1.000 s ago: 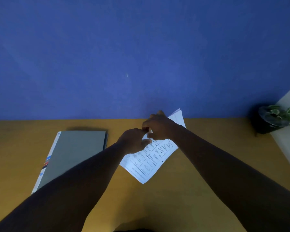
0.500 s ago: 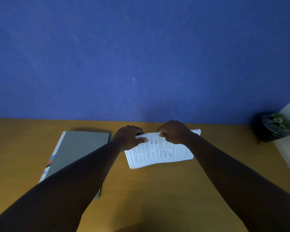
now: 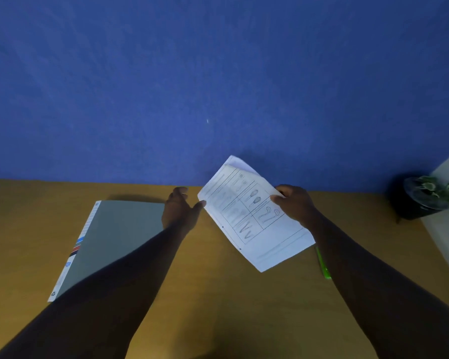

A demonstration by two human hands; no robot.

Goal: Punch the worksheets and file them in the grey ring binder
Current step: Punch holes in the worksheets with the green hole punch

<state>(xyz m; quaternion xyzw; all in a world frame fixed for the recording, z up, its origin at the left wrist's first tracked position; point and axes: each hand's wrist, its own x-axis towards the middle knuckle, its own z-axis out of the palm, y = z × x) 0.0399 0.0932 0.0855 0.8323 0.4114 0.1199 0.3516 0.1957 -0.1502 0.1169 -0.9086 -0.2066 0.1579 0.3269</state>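
The right hand grips the sheets at their right edge, right of centre in the frame, thumb over the printed face. The stack is lifted and tilted, its top corner rising over the blue wall and its lowest corner hanging above the desk at lower centre-right. Two small punched holes show near the sheets' long left edge. The top corner curls, showing more than one leaf.

The left hand is at frame centre, fingers loosely spread and holding nothing; its thumb tip is just beside the sheets' left edge, and whether they touch cannot be told. The hand lies over the upper right corner of the binder.

The binder lies shut and flat at left of centre, spine label along its left edge, its lower part crossed by the left forearm. A green pen lies just beside the right forearm, below the sheets. A potted plant stands at the far right against the wall, well apart from the sheets. Bare desk stretches between binder and sheets and along the lower centre of the frame.
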